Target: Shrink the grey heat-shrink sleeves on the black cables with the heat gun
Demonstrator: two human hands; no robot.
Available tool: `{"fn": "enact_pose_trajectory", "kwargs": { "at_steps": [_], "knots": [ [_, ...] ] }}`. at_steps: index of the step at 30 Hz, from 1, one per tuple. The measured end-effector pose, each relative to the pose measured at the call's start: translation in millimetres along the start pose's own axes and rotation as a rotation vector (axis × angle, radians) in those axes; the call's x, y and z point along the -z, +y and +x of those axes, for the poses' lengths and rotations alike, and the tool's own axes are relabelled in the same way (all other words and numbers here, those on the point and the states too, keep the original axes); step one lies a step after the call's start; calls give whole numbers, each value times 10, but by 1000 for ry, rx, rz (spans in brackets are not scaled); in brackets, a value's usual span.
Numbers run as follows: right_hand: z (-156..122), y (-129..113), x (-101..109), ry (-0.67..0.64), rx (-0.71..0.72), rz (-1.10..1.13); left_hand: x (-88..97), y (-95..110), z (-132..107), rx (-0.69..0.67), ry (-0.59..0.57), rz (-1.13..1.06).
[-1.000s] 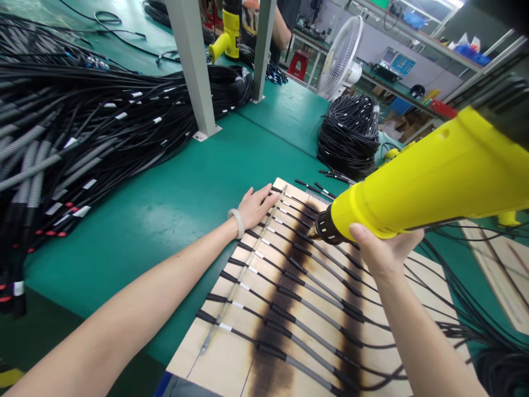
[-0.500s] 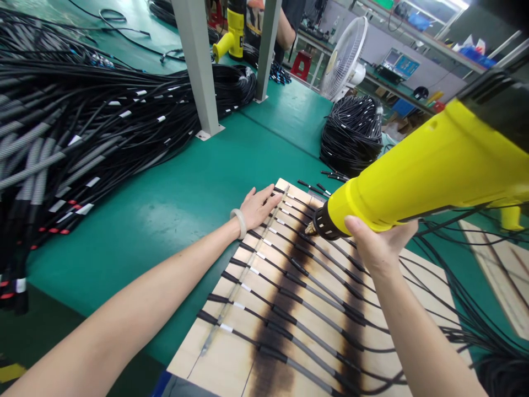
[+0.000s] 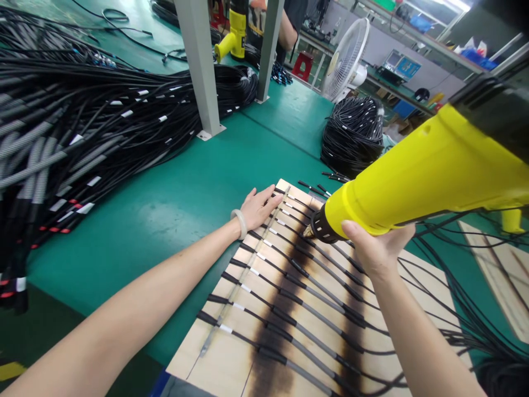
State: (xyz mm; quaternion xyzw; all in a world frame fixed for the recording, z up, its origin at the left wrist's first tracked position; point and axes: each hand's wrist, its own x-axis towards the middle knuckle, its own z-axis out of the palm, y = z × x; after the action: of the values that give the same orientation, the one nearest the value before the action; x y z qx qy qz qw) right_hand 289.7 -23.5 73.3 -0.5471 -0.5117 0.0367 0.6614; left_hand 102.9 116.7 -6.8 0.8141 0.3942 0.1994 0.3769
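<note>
My right hand (image 3: pixel 374 251) holds a yellow heat gun (image 3: pixel 417 182) from below, its dark metal-tipped nozzle (image 3: pixel 318 229) pointing down-left above the cables. My left hand (image 3: pixel 258 208) lies flat with fingers apart on the far end of a thin metal strip (image 3: pixel 239 281). That strip crosses several black cables with grey sleeves (image 3: pixel 306 325) laid side by side on a plywood board (image 3: pixel 215 353). Two dark scorch bands (image 3: pixel 273 342) run across the board beneath the cables. A pale bangle (image 3: pixel 238 223) circles my left wrist.
Large heaps of black cable (image 3: pixel 91 143) cover the green bench mat (image 3: pixel 165 220) at left. A cable coil (image 3: pixel 353 135) stands beyond the board, near grey steel posts (image 3: pixel 200 66). Loose cables and another board (image 3: pixel 500 270) lie right. A co-worker's arm (image 3: pixel 287 33) is far back.
The heat gun and my right hand have shifted slightly left and the gun's rear has tilted. My left hand stays on the strip, and the view has drifted a little.
</note>
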Motion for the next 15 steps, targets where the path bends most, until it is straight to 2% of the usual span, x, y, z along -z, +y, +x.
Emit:
{"fn": "enact_pose_trajectory", "kwargs": {
  "at_steps": [2,8,15],
  "knots": [
    [-3,-9,-11,22,58,-9,0,-2,0,-2,0,1],
    [-2,-61,-26,-39,135,-13,-7,-13,8,1,2,2],
    [-6,-97,-33,-20,108,-35,-4,-18,11,-10,5,3]
  ]
}}
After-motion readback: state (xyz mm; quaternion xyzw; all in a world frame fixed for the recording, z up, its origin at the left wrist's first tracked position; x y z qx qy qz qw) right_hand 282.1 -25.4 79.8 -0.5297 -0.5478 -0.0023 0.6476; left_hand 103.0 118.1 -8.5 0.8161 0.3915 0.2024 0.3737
